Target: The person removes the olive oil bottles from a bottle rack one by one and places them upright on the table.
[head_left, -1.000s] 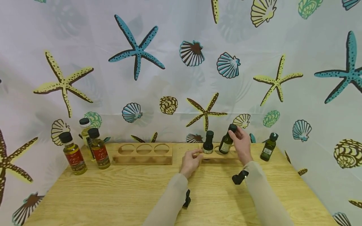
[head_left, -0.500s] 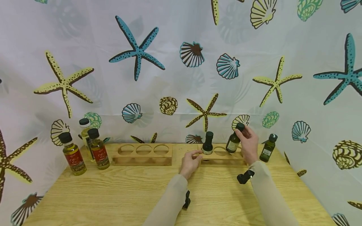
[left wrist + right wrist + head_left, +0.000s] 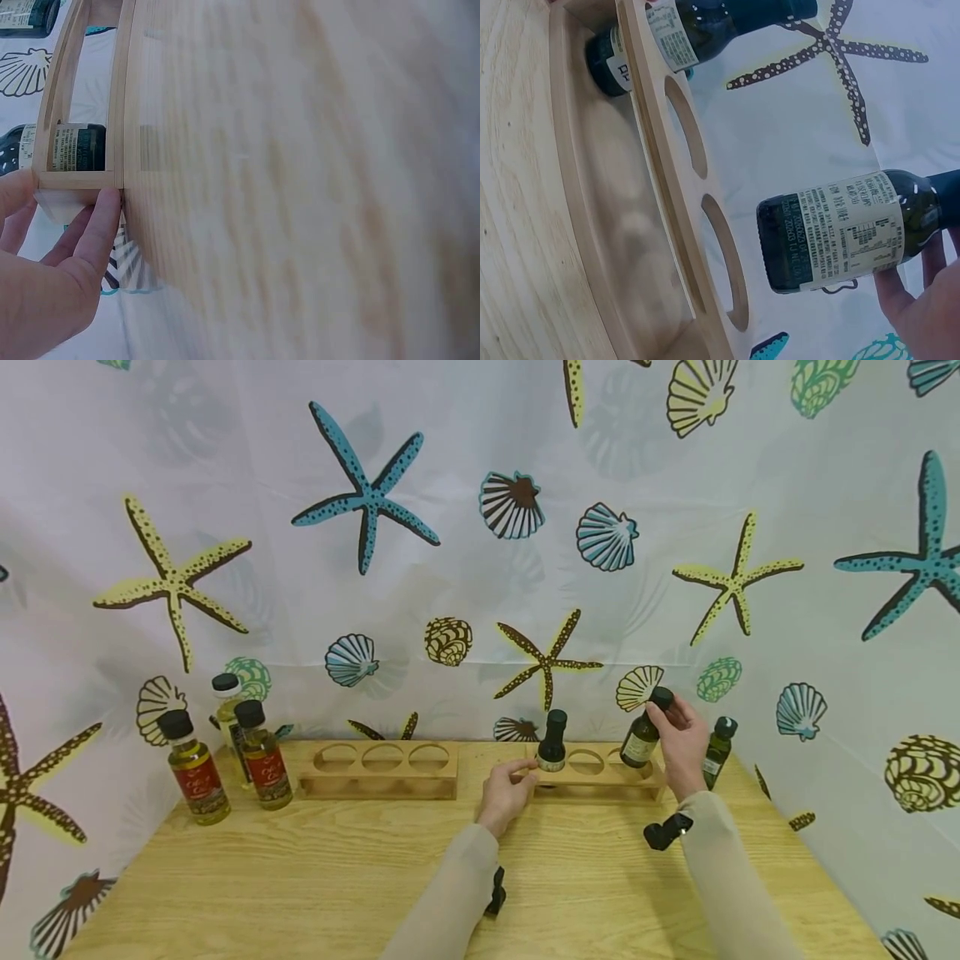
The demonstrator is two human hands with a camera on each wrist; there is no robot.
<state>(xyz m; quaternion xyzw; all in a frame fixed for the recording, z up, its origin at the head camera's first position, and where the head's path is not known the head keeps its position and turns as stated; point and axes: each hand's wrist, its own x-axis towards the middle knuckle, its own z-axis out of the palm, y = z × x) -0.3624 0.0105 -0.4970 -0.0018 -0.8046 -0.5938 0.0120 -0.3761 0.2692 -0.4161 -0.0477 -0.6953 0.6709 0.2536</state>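
Note:
My right hand [image 3: 684, 747] holds a small dark green bottle [image 3: 640, 745] by its black-capped neck, slightly tilted. In the right wrist view this bottle's [image 3: 851, 231] base is clear of the wooden rack [image 3: 649, 169], near the end hole. My left hand [image 3: 507, 793] grips the left end of the same rack [image 3: 600, 793], thumb and fingers on its end piece [image 3: 79, 180] in the left wrist view. Another dark bottle [image 3: 552, 743] stands in the rack's left hole, its base showing inside the frame. The middle and right holes hold nothing.
A second wooden rack [image 3: 378, 787] with three vacant holes stands to the left. Farther left are two red-labelled oil bottles [image 3: 198, 785] and a pale oil bottle [image 3: 228, 710]. Another small green bottle [image 3: 717, 750] stands right, partly behind my right hand. A patterned curtain [image 3: 450, 568] backs the table.
My right hand has carried the bottle rightward, from over the rack's middle hole to over its right hole. The left hand has stayed at the rack's left end.

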